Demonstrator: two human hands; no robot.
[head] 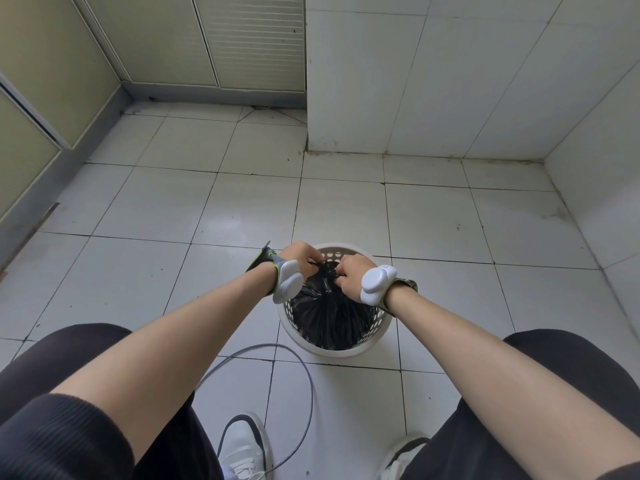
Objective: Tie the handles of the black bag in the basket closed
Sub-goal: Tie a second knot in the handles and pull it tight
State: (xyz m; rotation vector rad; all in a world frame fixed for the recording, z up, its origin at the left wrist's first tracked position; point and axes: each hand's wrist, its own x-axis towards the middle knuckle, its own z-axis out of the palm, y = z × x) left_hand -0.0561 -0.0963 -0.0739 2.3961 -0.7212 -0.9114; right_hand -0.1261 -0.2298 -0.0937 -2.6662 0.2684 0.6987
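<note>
A round white perforated basket [346, 351] stands on the tiled floor just ahead of my feet. Inside it is a black plastic bag [329, 317], gathered to a peak at the top. My left hand [299, 256] is closed on the bag's handle at the left of that peak. My right hand [353, 271] is closed on the handle at the right. The two hands are close together above the basket's far rim, and the handles themselves are mostly hidden by my fingers. Both wrists wear white devices on straps.
A grey cable [294, 386] loops on the floor left of the basket, near my white shoes [244, 448]. A tiled wall corner [306, 147] juts out ahead. Cabinet doors [207, 39] line the far left. Open tiled floor lies all around the basket.
</note>
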